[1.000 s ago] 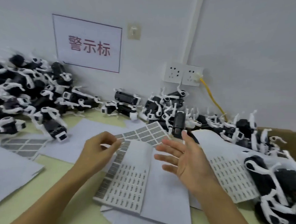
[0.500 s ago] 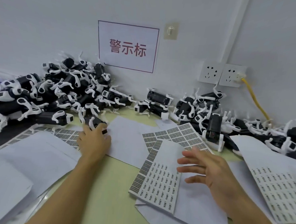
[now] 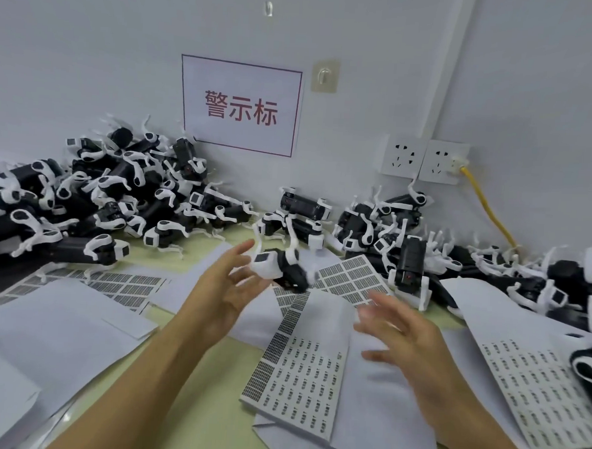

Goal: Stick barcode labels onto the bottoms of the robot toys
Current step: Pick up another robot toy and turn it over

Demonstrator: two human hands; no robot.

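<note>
**Item: robot toy** [image 3: 280, 266], black body with white legs. Located above the middle of the desk [image 3: 188, 421], just over the far corner of the label sheets. It lay against the fingertips of the left hand [image 3: 229, 289], whose fingers were spread and nearly straight; blur made it unclear whether the hand truly gripped the toy or only cradled it. Judged to be raised there so its underside could be turned up for labelling.

**Item: right hand** [image 3: 402, 333]. Fingers wide and relaxed, holding nothing, hovering over the sheets near the toy; probably poised to take the toy or peel a label.

**Item: barcode label sheet** [image 3: 296, 382]. Flat on loose white paper at centre, within easy reach of both hands. A second sheet [image 3: 536, 388] lay to the right.

**Item: left pile of toys** [image 3: 93, 196]. Heaped against the far wall.

**Item: right pile of toys** [image 3: 424, 244]. Stacked below the wall sockets [image 3: 425, 159]. Which pile was already labelled could not be told.

**Item: wall sign** [image 3: 240, 106], red characters, far centre.
</note>
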